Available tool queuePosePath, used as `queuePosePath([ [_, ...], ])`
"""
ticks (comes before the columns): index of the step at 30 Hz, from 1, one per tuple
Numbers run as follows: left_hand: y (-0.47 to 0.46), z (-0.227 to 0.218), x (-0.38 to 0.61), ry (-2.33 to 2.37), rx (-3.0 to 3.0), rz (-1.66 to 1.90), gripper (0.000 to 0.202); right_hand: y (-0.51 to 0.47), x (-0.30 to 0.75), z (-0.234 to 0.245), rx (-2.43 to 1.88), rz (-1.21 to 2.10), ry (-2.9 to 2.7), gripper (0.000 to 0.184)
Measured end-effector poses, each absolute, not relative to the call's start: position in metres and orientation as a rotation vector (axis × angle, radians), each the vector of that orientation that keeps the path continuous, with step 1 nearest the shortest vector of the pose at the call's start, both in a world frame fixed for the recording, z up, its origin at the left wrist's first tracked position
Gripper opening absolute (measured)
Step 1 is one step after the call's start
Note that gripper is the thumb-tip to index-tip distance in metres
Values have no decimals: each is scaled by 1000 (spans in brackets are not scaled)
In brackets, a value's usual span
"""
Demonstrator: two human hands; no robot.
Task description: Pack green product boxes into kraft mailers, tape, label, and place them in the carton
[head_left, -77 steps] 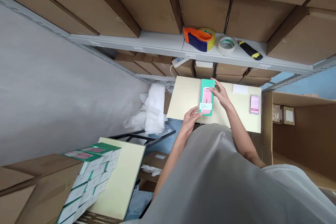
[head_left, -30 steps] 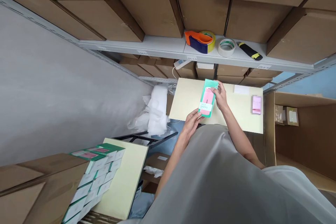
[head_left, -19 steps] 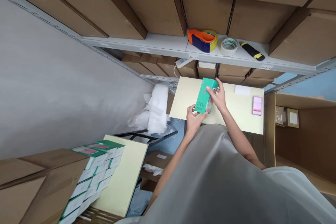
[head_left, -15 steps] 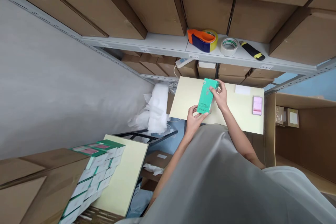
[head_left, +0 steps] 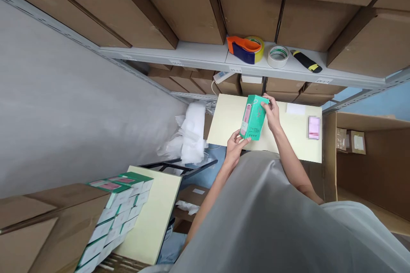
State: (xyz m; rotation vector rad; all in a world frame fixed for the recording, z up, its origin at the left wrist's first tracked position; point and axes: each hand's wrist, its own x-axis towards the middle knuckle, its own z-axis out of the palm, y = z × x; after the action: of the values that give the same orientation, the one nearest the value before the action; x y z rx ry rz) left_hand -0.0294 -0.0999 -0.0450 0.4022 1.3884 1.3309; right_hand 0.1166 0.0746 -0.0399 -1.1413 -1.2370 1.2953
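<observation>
A green product box [head_left: 256, 120] with a pink picture on its left side is held tilted above the cream table [head_left: 221, 115]. My left hand [head_left: 235, 146] grips its lower left end, with the fingers closed round the edge. At the upper right corner, my right hand [head_left: 271, 112] is closed on the box with the thumb on its front face. To the right on the table lie a white slip [head_left: 296, 108] and a pink item [head_left: 314, 127] that is blurred out.
On the shelf ahead sit a tape dispenser [head_left: 246, 49], a tape roll [head_left: 278, 56] and a box cutter [head_left: 306, 61] before cardboard boxes. White wrapping [head_left: 193, 132] is left of the table. An open carton [head_left: 371, 175] stands right; stacked green-white boxes [head_left: 118, 209] stand lower left.
Both hands have turned the green box, so its side with the pink picture now shows. The right hand has shifted slightly right.
</observation>
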Motion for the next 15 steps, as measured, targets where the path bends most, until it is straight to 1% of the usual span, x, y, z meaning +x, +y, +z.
queuePosePath([
  [3,-96,-42,-27,1564,499,1398,85,66,111,-37,-1189,1193,-1232,79],
  [5,-94,-38,-24,1655,604,1432,83,62,107,-37,-1211,1193,-1209,83],
  [7,-94,-34,-22,1671,691,1442,82,61,107,-40,-1212,1210,-1195,77],
  [9,-95,-31,-24,1594,675,1415,75,63,110,-44,-1201,1201,-1204,68],
  [12,-98,-29,-32,1362,442,1334,57,67,116,-50,-1191,1184,-1216,56],
  [13,-99,-29,-35,1279,356,1295,54,68,118,-52,-1189,1194,-1215,54],
  [15,-100,-30,-40,1151,241,1224,56,68,120,-55,-1182,1224,-1215,53],
])
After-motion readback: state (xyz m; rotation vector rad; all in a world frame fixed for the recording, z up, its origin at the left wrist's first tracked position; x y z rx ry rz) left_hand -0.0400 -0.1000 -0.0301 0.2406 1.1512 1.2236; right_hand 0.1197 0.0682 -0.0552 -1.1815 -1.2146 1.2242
